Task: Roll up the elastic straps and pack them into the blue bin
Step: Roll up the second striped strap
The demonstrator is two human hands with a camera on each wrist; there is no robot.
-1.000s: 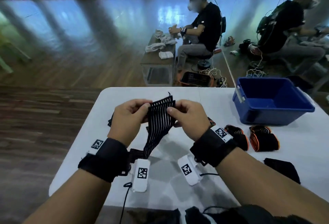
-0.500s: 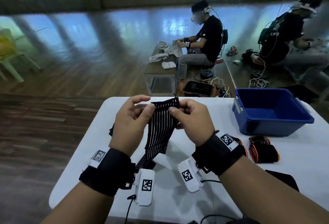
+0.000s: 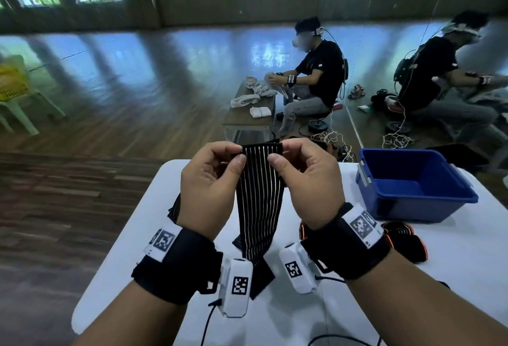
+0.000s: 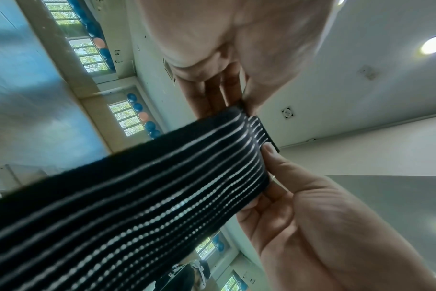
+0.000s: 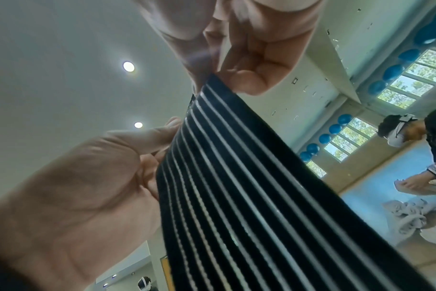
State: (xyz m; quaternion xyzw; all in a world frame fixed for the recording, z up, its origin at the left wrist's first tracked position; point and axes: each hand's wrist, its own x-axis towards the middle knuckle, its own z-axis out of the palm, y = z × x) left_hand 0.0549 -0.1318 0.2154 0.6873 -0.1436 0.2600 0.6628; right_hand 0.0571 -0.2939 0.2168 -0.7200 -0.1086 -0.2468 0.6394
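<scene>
A black elastic strap [image 3: 258, 200] with white stripes hangs upright above the white table [image 3: 453, 290]. Its lower end rests on the table between my wrists. My left hand [image 3: 237, 157] pinches the top left corner and my right hand [image 3: 276, 154] pinches the top right corner. The left wrist view shows the strap [image 4: 162, 187] with my left hand [image 4: 244, 106] at its end. In the right wrist view my right hand [image 5: 207, 82] pinches the strap [image 5: 249, 187]. The blue bin [image 3: 412, 202] stands at the table's far right, and no strap shows inside it.
Rolled straps with orange edges [image 3: 404, 241] lie in front of the bin, partly behind my right wrist. Another black strap [image 3: 173, 208] pokes out under my left hand. Beyond the table a seated person [image 3: 316, 76] handles towels at a low wooden table [image 3: 247, 123].
Both hands have raised the strap's top end and spread it flat between them. The head view has tilted upward.
</scene>
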